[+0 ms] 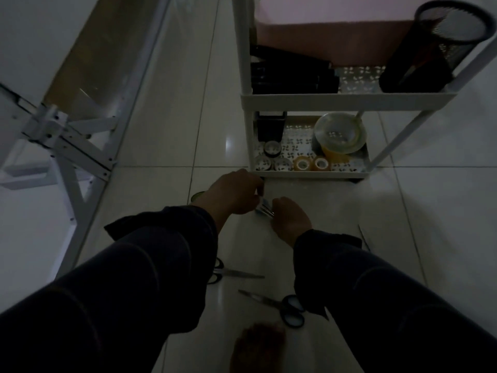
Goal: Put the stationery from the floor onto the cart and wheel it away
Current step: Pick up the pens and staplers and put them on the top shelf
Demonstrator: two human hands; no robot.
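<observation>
Both my hands meet low over the tiled floor just in front of the white cart point(349, 99). My left hand point(234, 195) and my right hand point(290, 219) together grip a small bundle of thin metallic items point(265, 210); what they are is blurred. Two pairs of black-handled scissors lie on the floor nearer me, one point(236, 273) by my left sleeve and one point(285, 309) between my arms. The cart's bottom shelf holds several tape rolls point(304, 164) and a large clear tape roll point(340, 133). A black mesh pen holder point(435, 47) lies tilted on the upper shelf.
A white metal table frame point(78, 146) stands to the left. A dark round object point(197, 196) peeks out behind my left wrist. A thin strip point(364, 236) lies on the floor by my right sleeve. Black boxes point(293, 74) and a pink item point(336, 36) sit on the upper shelf.
</observation>
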